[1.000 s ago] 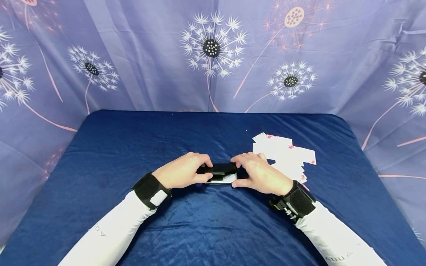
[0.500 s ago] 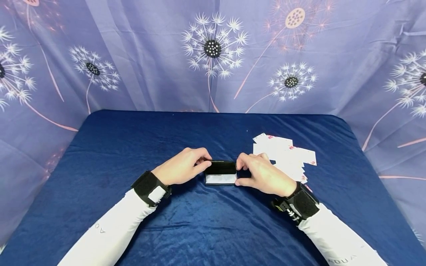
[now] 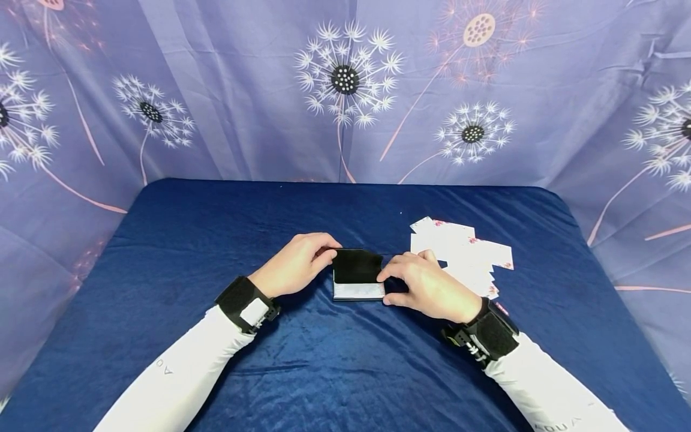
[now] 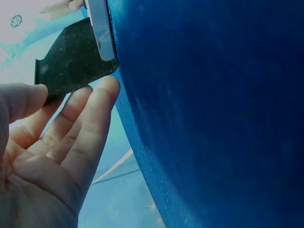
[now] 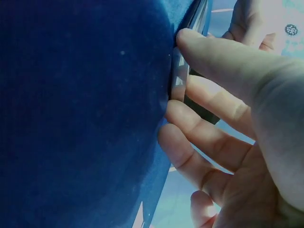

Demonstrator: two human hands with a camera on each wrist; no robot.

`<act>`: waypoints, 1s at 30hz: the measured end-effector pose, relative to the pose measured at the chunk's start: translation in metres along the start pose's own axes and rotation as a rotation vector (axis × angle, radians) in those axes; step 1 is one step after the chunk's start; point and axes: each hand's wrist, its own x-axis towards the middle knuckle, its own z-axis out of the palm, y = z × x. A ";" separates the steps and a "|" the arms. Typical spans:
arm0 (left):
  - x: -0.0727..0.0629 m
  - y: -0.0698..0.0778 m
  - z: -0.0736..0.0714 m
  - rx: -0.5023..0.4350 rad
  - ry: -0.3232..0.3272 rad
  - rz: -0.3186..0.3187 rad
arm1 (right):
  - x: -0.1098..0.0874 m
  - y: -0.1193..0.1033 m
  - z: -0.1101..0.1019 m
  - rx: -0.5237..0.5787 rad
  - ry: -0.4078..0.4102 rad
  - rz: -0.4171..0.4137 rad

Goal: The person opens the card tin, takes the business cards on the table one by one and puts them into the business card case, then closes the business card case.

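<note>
A slim card case [image 3: 358,291] sits at the middle of the blue table, its black lid [image 3: 356,267] raised and a pale silvery-white inside showing along the near half. My left hand [image 3: 294,264] pinches the lid's left edge near its far corner; the left wrist view shows the thumb on the black lid [image 4: 71,59] with fingers behind it. On the other side, my right hand [image 3: 426,285] holds the case's right end between thumb and fingers. Seen from the right wrist, the case's shiny side [image 5: 179,71] lies between thumb and fingers.
Several white cards [image 3: 442,243] with small red prints lie spread and overlapping to the right, just beyond my right hand. A blue cloth [image 3: 302,372] covers the table. A purple curtain [image 3: 243,90] with dandelion prints hangs behind the far edge.
The black lid has swung up and back, baring more of the case's inside. My left hand has moved away from me, from the case's left end to the lid's far corner. My right hand stays nearly put.
</note>
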 end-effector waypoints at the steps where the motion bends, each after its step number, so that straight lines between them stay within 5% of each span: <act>1: 0.000 0.000 0.000 -0.012 0.002 -0.011 | 0.000 0.000 0.000 -0.007 -0.005 -0.002; 21: 0.000 -0.001 0.004 -0.174 0.068 -0.105 | -0.002 -0.005 0.001 -0.040 0.000 -0.035; 30: 0.000 -0.002 0.004 -0.150 0.027 -0.170 | -0.002 -0.005 0.002 -0.043 0.007 -0.037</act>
